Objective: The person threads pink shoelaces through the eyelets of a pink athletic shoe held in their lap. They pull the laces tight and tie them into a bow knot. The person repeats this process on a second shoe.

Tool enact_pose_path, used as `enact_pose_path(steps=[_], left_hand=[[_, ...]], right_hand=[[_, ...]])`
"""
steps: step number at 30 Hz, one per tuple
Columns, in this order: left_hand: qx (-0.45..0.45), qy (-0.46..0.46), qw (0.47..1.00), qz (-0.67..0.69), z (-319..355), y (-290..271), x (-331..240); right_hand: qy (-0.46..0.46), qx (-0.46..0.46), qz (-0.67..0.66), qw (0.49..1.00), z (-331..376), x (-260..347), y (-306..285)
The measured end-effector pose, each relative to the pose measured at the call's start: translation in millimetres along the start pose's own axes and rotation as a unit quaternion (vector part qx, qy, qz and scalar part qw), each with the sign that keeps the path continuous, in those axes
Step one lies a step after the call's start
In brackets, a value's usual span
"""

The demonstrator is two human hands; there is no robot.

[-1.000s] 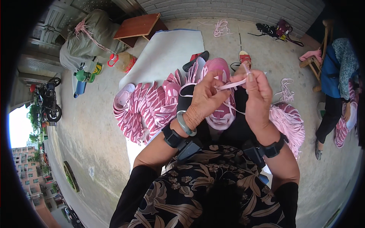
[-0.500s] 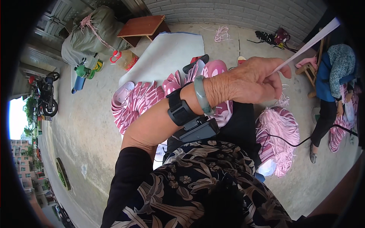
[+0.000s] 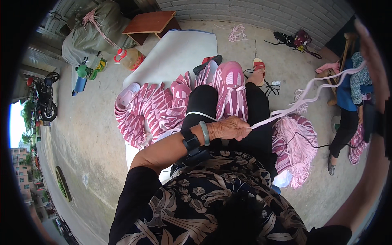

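A pink and white shoe (image 3: 230,87) lies on my knees, over black trousers. My left hand (image 3: 232,127), with a black wrist device and a green bangle, is closed on a long pale pink lace (image 3: 304,100) just behind the shoe. The lace runs up and to the right to my right hand (image 3: 369,45), which is raised at the picture's right rim, blurred, and appears to grip the far end. A heap of pink laces (image 3: 294,143) sits by my right thigh. A row of pink striped shoe uppers (image 3: 151,110) lies to my left.
Another person (image 3: 347,110) sits at the right by a wooden chair. A white board (image 3: 175,49), wooden stool (image 3: 151,22), stuffed sacks (image 3: 94,32), bottles (image 3: 130,59), a red sandal (image 3: 258,65) and a motorbike (image 3: 45,98) stand on the concrete before a brick wall.
Both hands were together over the shoe. Then the left hand swung out right with the lace. Now it is back at my lap and the right hand has drawn the lace up to the right.
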State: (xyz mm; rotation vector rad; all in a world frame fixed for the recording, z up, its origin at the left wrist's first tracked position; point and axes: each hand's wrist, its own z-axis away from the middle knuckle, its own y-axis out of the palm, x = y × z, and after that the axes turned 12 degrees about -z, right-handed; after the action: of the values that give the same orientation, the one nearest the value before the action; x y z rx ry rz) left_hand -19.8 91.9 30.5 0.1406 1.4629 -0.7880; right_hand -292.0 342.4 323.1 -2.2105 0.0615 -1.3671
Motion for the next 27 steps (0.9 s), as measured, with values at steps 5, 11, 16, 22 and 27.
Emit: enact_pose_path(steps=[5, 11, 16, 22, 27], left_hand=[[0.017, -0.013, 0.992, 0.124, 0.9, -3.4, 24.0], [0.007, 0.012, 1.0, 0.028, -5.0, -2.1, 24.3], [0.0, 0.022, 0.999, 0.045, -7.7, -1.3, 26.6], [-0.002, 0.013, 0.998, 0.056, -9.8, -0.2, 27.9], [-0.004, 0.008, 0.996, 0.086, -9.4, -1.8, 28.6]], right_hand=[[0.132, 0.177, -0.212, 0.952, 109.6, -125.3, 215.7], [-0.005, 0.184, 0.028, 0.982, 148.4, -143.0, 320.0], [-0.01, 0.185, 0.057, 0.981, 150.7, -141.6, 328.6], [-0.097, 0.213, 0.084, 0.969, 155.4, -145.0, 331.0], [-0.075, 0.243, 0.142, 0.957, 144.2, -136.2, 334.0]])
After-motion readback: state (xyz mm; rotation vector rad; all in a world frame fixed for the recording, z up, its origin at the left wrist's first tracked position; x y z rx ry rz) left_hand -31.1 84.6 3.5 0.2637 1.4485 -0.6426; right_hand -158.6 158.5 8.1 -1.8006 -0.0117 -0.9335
